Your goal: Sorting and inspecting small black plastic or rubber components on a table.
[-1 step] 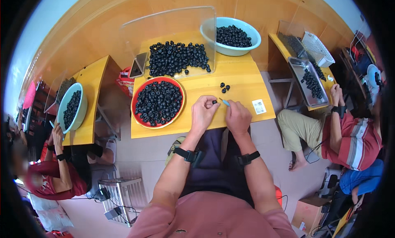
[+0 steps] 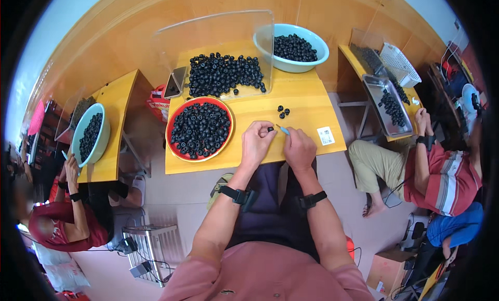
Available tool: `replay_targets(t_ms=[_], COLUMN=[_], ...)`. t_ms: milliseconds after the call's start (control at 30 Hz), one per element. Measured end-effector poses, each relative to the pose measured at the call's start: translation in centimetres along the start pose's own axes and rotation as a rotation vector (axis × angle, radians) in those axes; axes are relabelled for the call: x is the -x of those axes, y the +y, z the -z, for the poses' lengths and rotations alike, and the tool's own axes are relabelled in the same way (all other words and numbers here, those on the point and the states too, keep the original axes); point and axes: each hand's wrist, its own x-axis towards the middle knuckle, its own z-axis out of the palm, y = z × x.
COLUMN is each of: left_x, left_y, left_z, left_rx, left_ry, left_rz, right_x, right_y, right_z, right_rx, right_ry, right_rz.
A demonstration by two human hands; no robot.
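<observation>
My left hand (image 2: 258, 141) pinches a small round black part (image 2: 270, 129) between thumb and fingertips, just above the yellow table's near edge. My right hand (image 2: 300, 147) is closed round a thin tool with a light blue handle (image 2: 284, 130). Its narrow brownish tip points left, close to the black part; whether they touch I cannot tell. Several loose black parts (image 2: 283, 112) lie just beyond my hands. To the left stands a red bowl with a yellow rim (image 2: 232, 125), filled with black ring-shaped parts (image 2: 200, 129) that have holes in them.
A clear upright panel (image 2: 218, 30) rises behind a heap of black parts (image 2: 226, 75). Beside it stands a light blue basin (image 2: 299, 65) of parts. A phone (image 2: 175, 82) leans left of the heap; a white label (image 2: 326, 135) lies right. Co-workers sit at tables on both sides.
</observation>
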Motion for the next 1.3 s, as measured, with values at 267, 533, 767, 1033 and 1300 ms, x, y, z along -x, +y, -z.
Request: replay_targets(t_ms=[267,533,767,1033,1300], left_x=[-0.2,-0.5,-0.5,-0.5,-0.7], left_y=[-0.1,-0.3,-1.1,-0.6,-1.2], left_z=[0.2,0.0,-0.2,-0.9,-0.4], left_rx=[-0.081,-0.069,-0.1,-0.129,-0.249], left_ry=[0.006,0.026,0.049,0.059,0.035], left_rz=[-0.105,-0.107,-0.208,-0.13,-0.123], right_x=[-0.2,-0.3,-0.2,-0.1,0.1], right_y=[0.2,-0.1,0.2,0.5,0.2], right_z=[0.0,0.4,0.0,0.1,0.1], right_rx=[0.012,0.013,0.011,-0.021,-0.016], right_ry=[-0.001,-0.021,-0.045,-0.049,-0.046], right_rz=[0.023,0.016,0.01,0.022,0.011])
